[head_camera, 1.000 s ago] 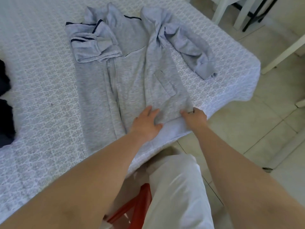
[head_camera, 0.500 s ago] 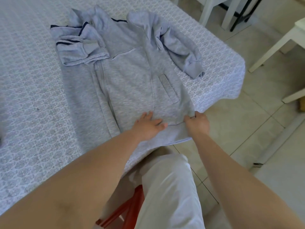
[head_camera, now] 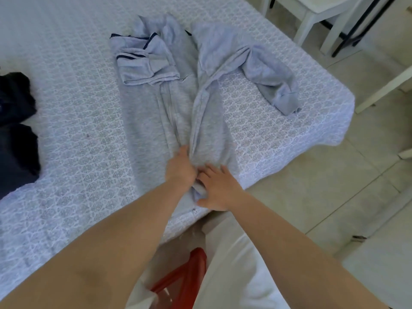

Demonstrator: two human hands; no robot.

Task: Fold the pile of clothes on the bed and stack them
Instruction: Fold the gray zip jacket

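Lying near the corner of the bed with the white patterned cover [head_camera: 66,121], the light grey zip jacket [head_camera: 178,103] is bunching where the left hand [head_camera: 180,170] is gripping its hem; the right hand [head_camera: 219,189], fingers spread, is pressing it.

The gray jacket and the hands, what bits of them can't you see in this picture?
Head view only:
- Bottom hem of the gray jacket: covered by the left hand and right hand.
- Left hand's fingertips: tucked into the jacket's folds, so its grip is unclear.
- Dark clothes: cut off by the left edge; what they are can't be told.
- Red stool: mostly hidden by the person's arms and trousers.
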